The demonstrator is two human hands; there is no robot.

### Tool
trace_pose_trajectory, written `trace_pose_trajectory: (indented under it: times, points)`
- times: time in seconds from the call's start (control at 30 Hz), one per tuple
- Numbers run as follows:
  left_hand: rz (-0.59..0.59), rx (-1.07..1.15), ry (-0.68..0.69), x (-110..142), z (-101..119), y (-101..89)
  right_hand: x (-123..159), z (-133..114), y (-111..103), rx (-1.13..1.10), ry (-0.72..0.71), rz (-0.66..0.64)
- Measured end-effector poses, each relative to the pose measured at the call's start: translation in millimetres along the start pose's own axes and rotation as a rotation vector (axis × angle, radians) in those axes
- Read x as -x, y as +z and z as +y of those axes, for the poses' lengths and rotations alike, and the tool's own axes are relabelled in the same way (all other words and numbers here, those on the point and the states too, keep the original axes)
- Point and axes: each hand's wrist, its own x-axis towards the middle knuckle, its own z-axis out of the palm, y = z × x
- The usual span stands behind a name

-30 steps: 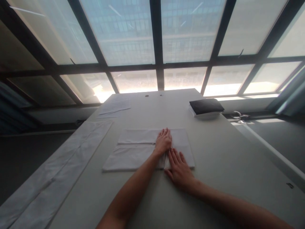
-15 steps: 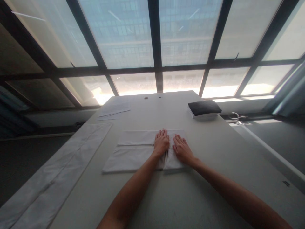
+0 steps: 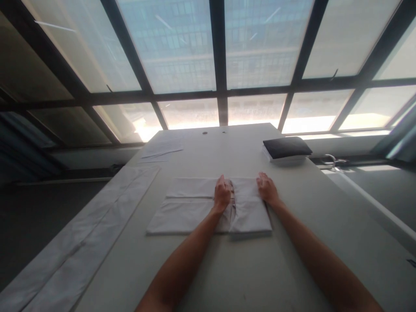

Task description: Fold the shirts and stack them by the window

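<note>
A folded white cloth point(image 3: 188, 216) lies on the white table point(image 3: 201, 268) in front of me. Its right part is a folded-over panel point(image 3: 248, 208), with a dark crease or gap along the panel's left side. My left hand point(image 3: 222, 195) rests on the cloth just left of that gap, turned partly on its edge with fingers stretched forward. At the panel's far right edge lies my right hand point(image 3: 267, 189), its fingers extended along the edge and touching the cloth. Whether any fabric is pinched under the right fingertips cannot be made out.
A long strip of white fabric point(image 3: 94, 229) runs along the table's left side. Paper sheets point(image 3: 164, 147) lie at the far left. A black-covered stack point(image 3: 286, 148) sits at the far right. Beyond the table stand large windows point(image 3: 172, 47).
My right hand has slid right, from the middle of the folded panel to its right edge. My left hand has turned more onto its edge near the gap. The view has shifted slightly.
</note>
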Motion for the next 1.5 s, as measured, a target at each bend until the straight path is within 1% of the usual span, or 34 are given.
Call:
trace_pose_trajectory:
  times: [0.07, 0.13, 0.23, 0.33, 0.4, 0.47, 0.57, 0.7, 0.77, 0.83, 0.9, 0.97, 1.07, 1.17, 1.23, 1.33, 1.4, 1.5]
  points:
    - [0.015, -0.031, 0.020, 3, 3, -3.6, 3, 2, -2, -0.067, -0.016, 0.031]
    - [0.001, -0.114, 0.052, 7, 8, -6.2, 9, -2, -6, -0.108, -0.063, 0.054]
    - [-0.059, -0.264, 0.128, 13, 13, -7.4, 24, -21, -11, -0.106, -0.168, 0.066]
    - [-0.125, -0.411, 0.213, 17, 12, -5.8, 46, -51, -11, -0.033, -0.217, -0.005]
    - [-0.169, -0.496, 0.234, 19, 10, -4.9, 62, -71, -7, 0.030, -0.224, -0.088]
    - [-0.218, -0.555, 0.249, 19, 7, -5.4, 74, -85, -2, 0.080, -0.241, -0.152]
    - [-0.287, -0.604, 0.275, 18, 1, -9.1, 83, -93, 2, 0.130, -0.272, -0.197]
    - [-0.335, -0.638, 0.250, 11, -15, -20.8, 84, -91, 4, 0.157, -0.278, -0.206]
    - [-0.354, -0.659, 0.228, 4, -29, -32.4, 83, -89, 4, 0.161, -0.282, -0.205]
    - [-0.364, -0.690, 0.192, -2, -48, -50.2, 84, -88, 3, 0.164, -0.282, -0.205]
    - [-0.366, -0.729, 0.143, -8, -69, -74.2, 84, -89, 3, 0.166, -0.280, -0.211]
    - [-0.354, -0.773, 0.077, -14, -92, -102.7, 85, -89, 3, 0.165, -0.276, -0.216]
    - [-0.305, -0.827, -0.012, -19, -124, -146.1, 85, -88, 4, 0.152, -0.286, -0.200]
    - [-0.243, -0.854, -0.086, -19, -150, -178.6, 85, -88, 5, 0.141, -0.299, -0.175]
    - [-0.204, -0.859, -0.120, -17, -163, -191.0, 85, -87, 6, 0.138, -0.299, -0.168]
    - [-0.152, -0.851, -0.132, -12, -174, -198.8, 85, -87, 6, 0.139, -0.293, -0.172]
    - [-0.116, -0.833, -0.133, -10, -176, -200.8, 85, -86, 6, 0.142, -0.293, -0.173]
    - [-0.041, -0.791, -0.144, -8, -172, -204.2, 85, -86, 6, 0.145, -0.298, -0.174]
